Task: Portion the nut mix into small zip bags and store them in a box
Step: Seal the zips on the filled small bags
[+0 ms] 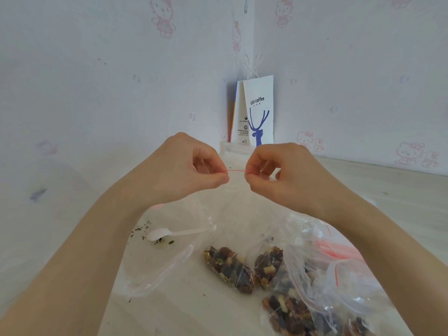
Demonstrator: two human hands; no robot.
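Portioned nut-mix packets (229,269) lie nearest you on the bench (388,190). Farther off, your left hand (191,170) and right hand (278,173) each pinch the raised zip bag (236,170) at its red seal. The film looks light, limp and slippery, so grip that stiffer rim.

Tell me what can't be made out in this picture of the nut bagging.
Head view only:
- The zip: the left hand and right hand pinch it and cover its ends, so it is unclear whether it is sealed.
- The pale thing behind the hands is mostly hidden; it may be the box.
- The nut bags at lower right are cut by the bottom edge, so their count is unclear.
- The paper bag: its fine print is too small to read.
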